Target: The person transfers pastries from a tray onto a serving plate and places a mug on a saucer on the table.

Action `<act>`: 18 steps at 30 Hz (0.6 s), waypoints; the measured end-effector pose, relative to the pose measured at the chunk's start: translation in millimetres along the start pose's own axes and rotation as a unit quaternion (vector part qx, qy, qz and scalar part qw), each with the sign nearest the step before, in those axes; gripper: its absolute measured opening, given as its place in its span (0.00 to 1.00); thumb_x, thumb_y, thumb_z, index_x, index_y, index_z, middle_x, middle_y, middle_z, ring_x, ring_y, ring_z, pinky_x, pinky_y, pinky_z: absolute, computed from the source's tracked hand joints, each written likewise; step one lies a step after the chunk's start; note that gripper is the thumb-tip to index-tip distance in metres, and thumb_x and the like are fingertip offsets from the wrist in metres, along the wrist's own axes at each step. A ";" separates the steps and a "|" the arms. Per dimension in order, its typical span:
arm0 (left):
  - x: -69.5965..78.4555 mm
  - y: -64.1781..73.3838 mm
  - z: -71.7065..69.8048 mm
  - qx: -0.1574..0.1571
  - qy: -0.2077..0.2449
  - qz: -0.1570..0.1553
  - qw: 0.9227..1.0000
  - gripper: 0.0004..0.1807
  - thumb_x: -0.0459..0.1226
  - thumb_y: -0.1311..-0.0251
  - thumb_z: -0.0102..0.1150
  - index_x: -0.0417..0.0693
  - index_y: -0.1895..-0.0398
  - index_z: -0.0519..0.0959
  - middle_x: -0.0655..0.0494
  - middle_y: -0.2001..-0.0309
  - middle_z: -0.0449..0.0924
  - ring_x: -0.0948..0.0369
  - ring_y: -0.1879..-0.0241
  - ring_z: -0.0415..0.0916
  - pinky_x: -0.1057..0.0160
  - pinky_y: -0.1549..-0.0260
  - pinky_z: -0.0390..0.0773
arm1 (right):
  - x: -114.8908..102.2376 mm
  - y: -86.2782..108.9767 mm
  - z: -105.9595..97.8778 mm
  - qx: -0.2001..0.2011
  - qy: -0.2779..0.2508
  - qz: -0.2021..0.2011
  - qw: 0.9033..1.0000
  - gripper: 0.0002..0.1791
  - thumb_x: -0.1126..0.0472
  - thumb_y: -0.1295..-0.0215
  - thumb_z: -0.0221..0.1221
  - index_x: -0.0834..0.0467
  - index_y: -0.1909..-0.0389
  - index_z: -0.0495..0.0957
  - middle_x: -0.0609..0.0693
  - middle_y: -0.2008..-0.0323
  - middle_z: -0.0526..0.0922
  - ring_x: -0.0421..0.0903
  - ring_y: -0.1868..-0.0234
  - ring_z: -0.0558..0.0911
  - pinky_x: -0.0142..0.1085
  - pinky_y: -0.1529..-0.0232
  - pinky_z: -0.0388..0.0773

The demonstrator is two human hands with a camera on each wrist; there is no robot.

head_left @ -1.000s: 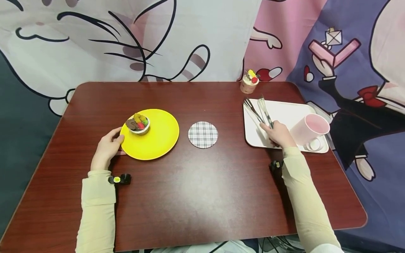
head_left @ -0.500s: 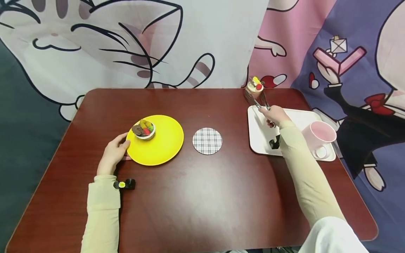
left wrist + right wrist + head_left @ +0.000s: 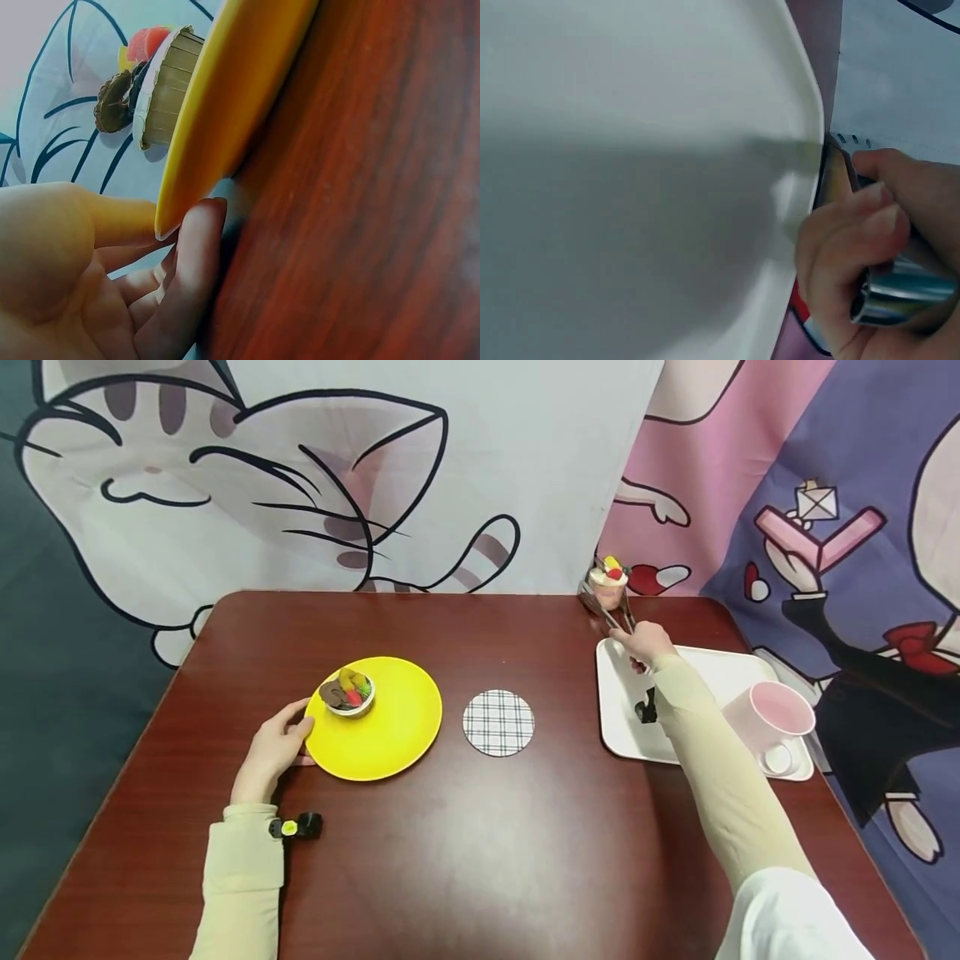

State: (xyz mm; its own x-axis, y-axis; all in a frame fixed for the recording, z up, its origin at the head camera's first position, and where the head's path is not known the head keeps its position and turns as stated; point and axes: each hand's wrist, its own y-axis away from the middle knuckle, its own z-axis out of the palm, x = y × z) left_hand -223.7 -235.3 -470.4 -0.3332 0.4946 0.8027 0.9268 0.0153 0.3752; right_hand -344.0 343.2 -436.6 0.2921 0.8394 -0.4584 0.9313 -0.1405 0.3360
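Observation:
In the head view my left hand (image 3: 272, 750) holds the rim of a yellow plate (image 3: 397, 727), thumb on top and fingers under it. On that plate, at its left side, sits a small cup cake (image 3: 348, 693) with fruit-like toppings. My right hand (image 3: 647, 643) grips metal tongs (image 3: 628, 617) above the white tray's far left corner. The spread arms of the tongs stand on either side of a second topped cup cake (image 3: 606, 593) at the table's back edge; whether they touch it I cannot tell. The right wrist view shows fingers curled round the tongs' metal end (image 3: 907, 292).
A white tray (image 3: 626, 731) lies at the right of the brown table (image 3: 450, 860), with a pink mug (image 3: 768, 718) on its right side. Between plate and tray lies a round checked coaster (image 3: 498, 723). A printed cloth hangs behind the table.
My right hand has lifted the tongs from the tray and carried them away from me to the far cup cake. My left hand keeps hold of the plate. The head view has tilted up.

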 end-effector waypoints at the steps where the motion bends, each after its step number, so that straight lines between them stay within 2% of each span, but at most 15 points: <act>1: -0.2 -0.1 0.4 0.000 -0.002 0.002 1.000 0.32 0.49 0.26 0.40 0.50 0.24 0.52 0.41 0.55 0.77 0.68 0.76 0.80 0.66 0.71 0.86 | 3.1 -0.4 1.4 0.006 0.002 -0.001 1.000 0.27 0.44 0.30 0.49 0.64 0.76 0.71 0.46 0.94 0.70 0.41 0.91 0.74 0.33 0.87 0.71; 7: -0.1 -0.3 -0.1 0.000 -0.001 0.008 1.000 0.32 0.48 0.26 0.41 0.49 0.24 0.52 0.43 0.58 0.77 0.68 0.77 0.80 0.65 0.72 0.86 | 15.0 -0.9 8.2 0.035 0.008 -0.019 0.999 0.26 0.43 0.31 0.49 0.62 0.75 0.68 0.46 0.97 0.67 0.41 0.94 0.71 0.34 0.90 0.69; 12: -0.4 -0.6 1.0 -0.008 0.003 0.004 1.000 0.32 0.48 0.26 0.41 0.49 0.24 0.52 0.46 0.60 0.77 0.69 0.75 0.79 0.66 0.71 0.86 | 25.7 5.1 13.7 0.026 -0.002 -0.019 0.999 0.26 0.41 0.30 0.47 0.62 0.71 0.66 0.46 0.96 0.66 0.41 0.94 0.69 0.35 0.91 0.68; 18: -0.6 0.5 0.5 -0.006 0.004 0.003 1.000 0.32 0.49 0.26 0.40 0.50 0.23 0.52 0.43 0.56 0.77 0.69 0.74 0.79 0.67 0.69 0.86 | 32.6 15.1 16.4 0.026 -0.035 -0.041 0.998 0.27 0.39 0.31 0.48 0.62 0.69 0.65 0.45 0.96 0.65 0.41 0.95 0.67 0.36 0.92 0.67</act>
State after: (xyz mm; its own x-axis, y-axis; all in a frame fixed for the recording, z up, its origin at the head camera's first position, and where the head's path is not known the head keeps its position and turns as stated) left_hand -223.0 -235.2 -470.9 -0.3282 0.4875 0.8091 0.9269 0.0009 0.3754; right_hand -316.8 359.8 -459.9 0.2271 0.8109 -0.5394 0.9623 -0.1017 0.2523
